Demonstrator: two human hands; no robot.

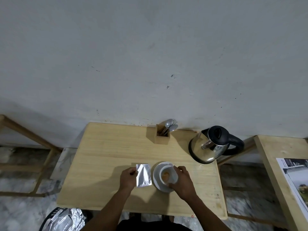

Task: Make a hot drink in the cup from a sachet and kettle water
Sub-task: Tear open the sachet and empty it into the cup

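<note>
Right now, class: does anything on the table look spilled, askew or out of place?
Nothing stands out. The cup sits on its saucer with powder inside, the kettle stands upright, and the table shows no spill.

I see a silver sachet [143, 175] at nine o'clock of the powder-filled white cup [167, 176]; steel kettle [209, 145] upright at two.

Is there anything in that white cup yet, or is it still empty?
Not empty: an orange-brown heap, apparently powder, lies at the bottom of the cup, which stands on its saucer. No liquid shows. The right hand holds the cup.
</note>
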